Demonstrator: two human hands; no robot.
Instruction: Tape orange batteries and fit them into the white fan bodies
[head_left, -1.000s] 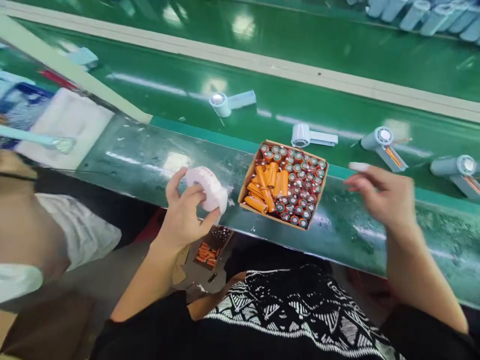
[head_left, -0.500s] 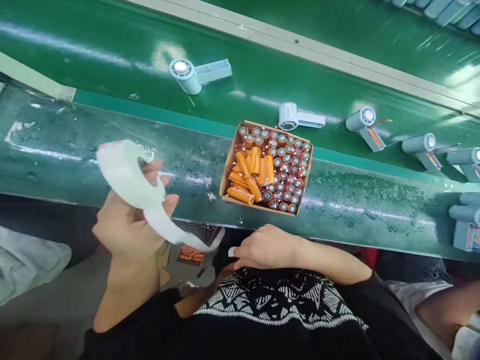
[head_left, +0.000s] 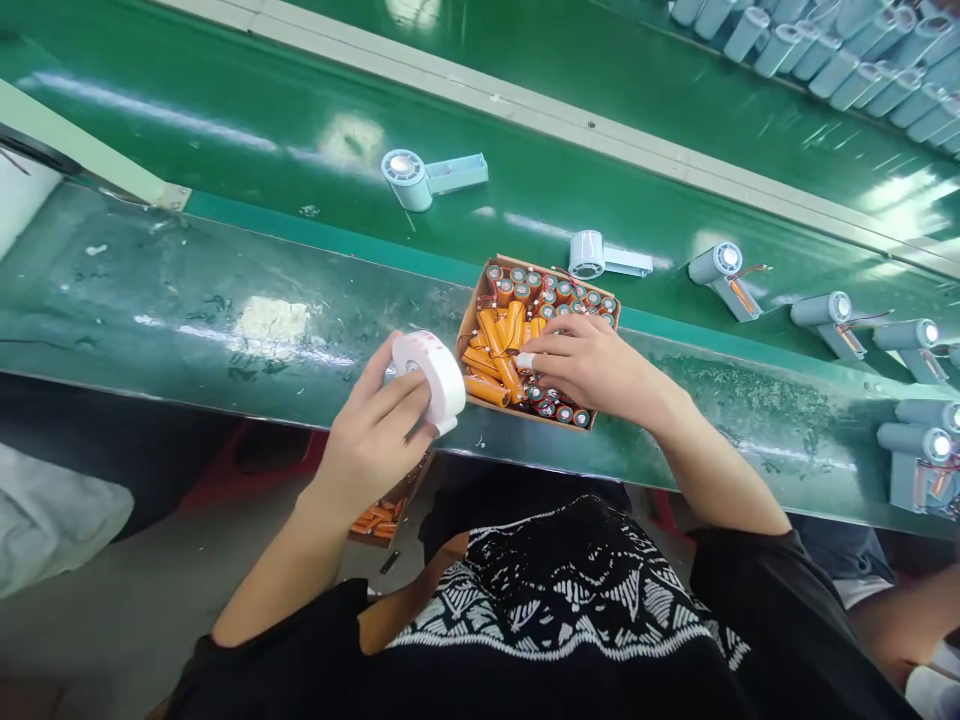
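Note:
My left hand (head_left: 382, 420) grips a roll of white tape (head_left: 448, 385), with fingers through its core; a short loose end hangs at the lower edge. Just right of it, a cardboard box (head_left: 466, 325) holds orange cylindrical batteries (head_left: 491, 390) lying loose and others standing on end, with red and black wires. My right hand (head_left: 592, 365) reaches over the box, fingers stretched and slightly apart, tips down among the batteries. A white covering (head_left: 526, 360) shows on one fingertip. I see nothing held in this hand, though its fingertips are partly hidden.
On the green belt (head_left: 300, 190) behind the bench (head_left: 187, 290) lie light-blue handheld fan bodies (head_left: 406, 180), several with wires. More blue housings (head_left: 832, 60) stand at the far right. Below the bench is another box of orange batteries (head_left: 379, 520). Other people's arms and clothing show at both sides.
My right hand has moved up from the bench's front edge to the battery box. My left hand has brought the tape roll right, beside the box, and the long tape strip no longer hangs out.

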